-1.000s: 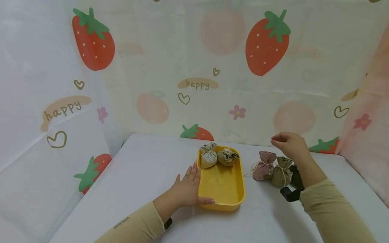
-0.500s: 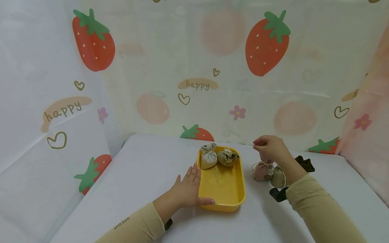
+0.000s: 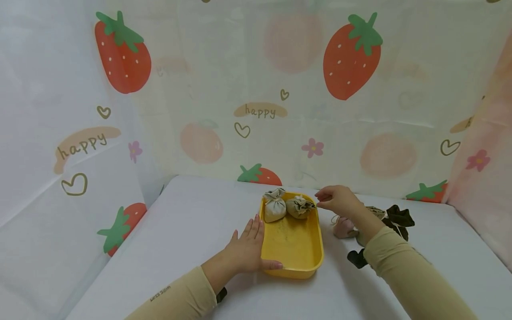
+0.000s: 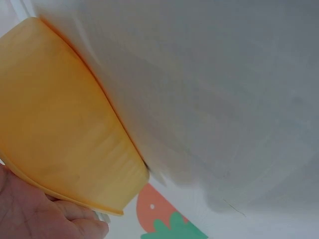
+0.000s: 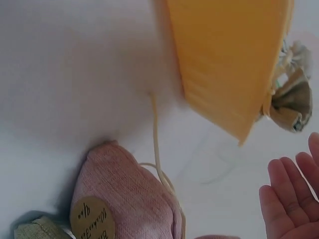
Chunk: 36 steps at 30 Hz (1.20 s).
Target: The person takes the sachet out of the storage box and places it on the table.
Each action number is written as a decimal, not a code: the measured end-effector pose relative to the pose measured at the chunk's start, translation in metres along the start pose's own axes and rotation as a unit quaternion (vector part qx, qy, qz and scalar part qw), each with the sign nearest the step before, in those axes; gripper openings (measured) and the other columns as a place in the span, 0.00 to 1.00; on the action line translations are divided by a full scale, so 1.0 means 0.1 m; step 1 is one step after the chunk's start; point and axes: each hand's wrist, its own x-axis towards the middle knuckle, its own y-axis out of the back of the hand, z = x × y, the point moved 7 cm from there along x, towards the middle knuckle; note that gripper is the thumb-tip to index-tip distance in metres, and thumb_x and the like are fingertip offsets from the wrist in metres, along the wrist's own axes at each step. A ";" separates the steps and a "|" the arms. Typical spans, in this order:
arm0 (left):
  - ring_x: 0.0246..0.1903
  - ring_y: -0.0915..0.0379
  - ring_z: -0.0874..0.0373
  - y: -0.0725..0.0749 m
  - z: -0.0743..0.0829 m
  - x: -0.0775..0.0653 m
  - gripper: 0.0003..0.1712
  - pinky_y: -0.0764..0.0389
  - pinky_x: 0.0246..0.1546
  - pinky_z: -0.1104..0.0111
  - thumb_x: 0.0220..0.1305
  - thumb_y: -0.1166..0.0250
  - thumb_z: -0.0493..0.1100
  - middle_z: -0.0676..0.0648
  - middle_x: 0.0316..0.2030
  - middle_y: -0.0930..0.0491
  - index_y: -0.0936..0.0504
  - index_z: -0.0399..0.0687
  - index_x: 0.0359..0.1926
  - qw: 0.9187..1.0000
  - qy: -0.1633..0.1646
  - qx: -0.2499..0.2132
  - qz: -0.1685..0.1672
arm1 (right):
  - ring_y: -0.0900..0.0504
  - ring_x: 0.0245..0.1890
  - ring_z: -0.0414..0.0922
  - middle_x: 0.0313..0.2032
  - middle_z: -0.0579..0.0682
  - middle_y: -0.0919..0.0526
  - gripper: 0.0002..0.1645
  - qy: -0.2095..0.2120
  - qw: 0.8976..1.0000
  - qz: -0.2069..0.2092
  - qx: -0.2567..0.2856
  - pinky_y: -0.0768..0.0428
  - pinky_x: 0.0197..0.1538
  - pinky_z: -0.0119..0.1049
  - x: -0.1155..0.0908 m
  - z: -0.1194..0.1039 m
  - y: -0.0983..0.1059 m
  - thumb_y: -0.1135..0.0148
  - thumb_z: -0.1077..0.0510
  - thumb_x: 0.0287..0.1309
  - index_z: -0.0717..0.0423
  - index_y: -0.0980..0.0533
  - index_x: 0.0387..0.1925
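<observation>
A yellow tray (image 3: 292, 253) stands on the white surface. In its far end sit a pale drawstring pouch (image 3: 274, 211) and a khaki drawstring pouch (image 3: 298, 209) lying tilted. My left hand (image 3: 244, 251) rests along the tray's left rim, fingers straight, thumb over the near rim. My right hand (image 3: 340, 201) hovers by the far right corner, close to the khaki pouch's gathered top. The right wrist view shows its fingers (image 5: 284, 186) loosely extended and apart from that pouch, holding nothing. Below the right forearm is a pink pouch (image 3: 343, 227), partly hidden.
Right of the pink pouch, a green pouch (image 5: 42, 229) and a dark pouch (image 3: 400, 218) stand partly behind the right arm. The pink pouch's cord (image 5: 155, 129) trails towards the tray. A strawberry-printed cloth (image 3: 264, 146) rises behind the surface.
My right hand has moved left and slightly down, from above the loose pouches to the tray's far right corner. The left hand, tray and pouches have stayed put.
</observation>
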 end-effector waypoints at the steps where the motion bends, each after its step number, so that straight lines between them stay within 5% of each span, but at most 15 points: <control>1: 0.70 0.72 0.49 0.00 0.00 0.00 0.70 0.54 0.61 0.43 0.40 0.52 0.83 0.43 0.70 0.71 0.62 0.40 0.71 1.000 0.000 0.000 0.000 | 0.21 0.42 0.48 0.42 0.55 0.18 0.19 -0.001 1.000 -0.005 -0.001 0.23 0.46 0.42 0.01 0.00 -0.03 0.36 0.57 0.54 0.60 0.23 0.47; 21: 0.70 0.72 0.50 -0.04 -0.02 0.03 0.71 0.54 0.61 0.43 0.39 0.52 0.84 0.43 0.71 0.72 0.63 0.41 0.71 1.000 0.000 -0.007 0.000 | 0.21 0.38 0.46 0.36 0.51 0.18 0.11 0.036 0.998 -0.003 -0.046 0.23 0.43 0.40 0.12 -0.03 -0.27 0.38 0.61 0.55 0.58 0.20 0.41; 36: 0.70 0.72 0.50 -0.01 -0.01 0.01 0.70 0.53 0.61 0.43 0.40 0.51 0.83 0.43 0.71 0.72 0.63 0.41 0.71 1.000 0.000 -0.015 -0.003 | 0.25 0.30 0.42 0.30 0.46 0.18 0.06 0.008 0.999 0.022 -0.048 0.24 0.37 0.37 0.12 -0.04 -0.27 0.40 0.58 0.58 0.54 0.18 0.35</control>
